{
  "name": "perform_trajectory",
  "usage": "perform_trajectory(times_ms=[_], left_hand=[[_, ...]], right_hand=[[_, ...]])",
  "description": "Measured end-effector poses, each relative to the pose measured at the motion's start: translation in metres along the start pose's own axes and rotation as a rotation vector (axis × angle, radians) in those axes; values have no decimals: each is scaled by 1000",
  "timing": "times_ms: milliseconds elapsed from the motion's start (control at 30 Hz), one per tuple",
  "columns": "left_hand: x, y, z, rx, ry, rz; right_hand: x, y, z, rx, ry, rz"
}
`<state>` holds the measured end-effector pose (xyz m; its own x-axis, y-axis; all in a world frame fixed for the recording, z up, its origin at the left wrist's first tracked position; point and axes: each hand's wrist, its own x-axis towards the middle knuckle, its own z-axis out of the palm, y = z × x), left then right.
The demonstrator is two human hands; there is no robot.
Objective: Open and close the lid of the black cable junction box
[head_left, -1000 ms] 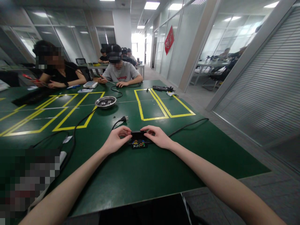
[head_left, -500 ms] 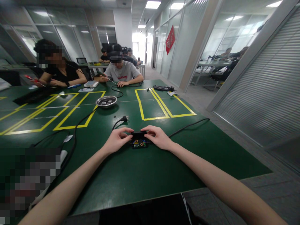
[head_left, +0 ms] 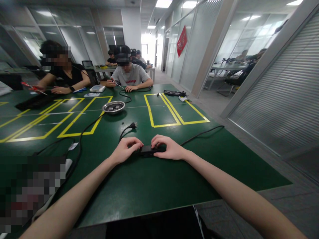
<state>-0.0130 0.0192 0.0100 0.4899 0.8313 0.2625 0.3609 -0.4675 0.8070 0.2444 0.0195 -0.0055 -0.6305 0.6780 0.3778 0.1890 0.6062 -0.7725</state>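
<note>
A black power adapter (head_left: 146, 151) lies on the green table in front of me, its lid down over the case so the circuit board is hidden. My left hand (head_left: 125, 150) has thumb and fingers closed at its left end. Across the right end, my right hand (head_left: 171, 148) grips with the thumb low in front and the fingers on top. A black cable (head_left: 203, 133) runs off to the right from behind my right hand. Beyond my left hand lies a black mains plug (head_left: 133, 125) on its cord.
A metal bowl (head_left: 113, 107) with small metal parts stands farther back. Yellow tape (head_left: 165, 125) marks rectangles on the green table (head_left: 149, 189). Two people sit across, one holding a red-handled tool (head_left: 32, 87). A dark bundle (head_left: 174, 93) lies at the far right.
The black lid, held raised above the exposed circuit board before, now lies down over the case. My right hand has shifted its grip around the right end.
</note>
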Motion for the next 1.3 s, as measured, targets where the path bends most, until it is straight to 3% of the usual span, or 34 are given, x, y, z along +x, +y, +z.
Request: perform_trajectory(times_ms=[167, 500, 867, 1300], left_hand=[[-4, -1, 2, 295, -110, 156], [1, 5, 9, 706, -184, 356], [1, -3, 12, 790, -221, 403], [-1, 5, 10, 735, -175, 381]], right_hand=[[0, -1, 2, -63, -28, -45], [0, 5, 7, -274, -74, -133], [0, -1, 7, -411, -91, -107], [1, -8, 5, -579, -72, -142]])
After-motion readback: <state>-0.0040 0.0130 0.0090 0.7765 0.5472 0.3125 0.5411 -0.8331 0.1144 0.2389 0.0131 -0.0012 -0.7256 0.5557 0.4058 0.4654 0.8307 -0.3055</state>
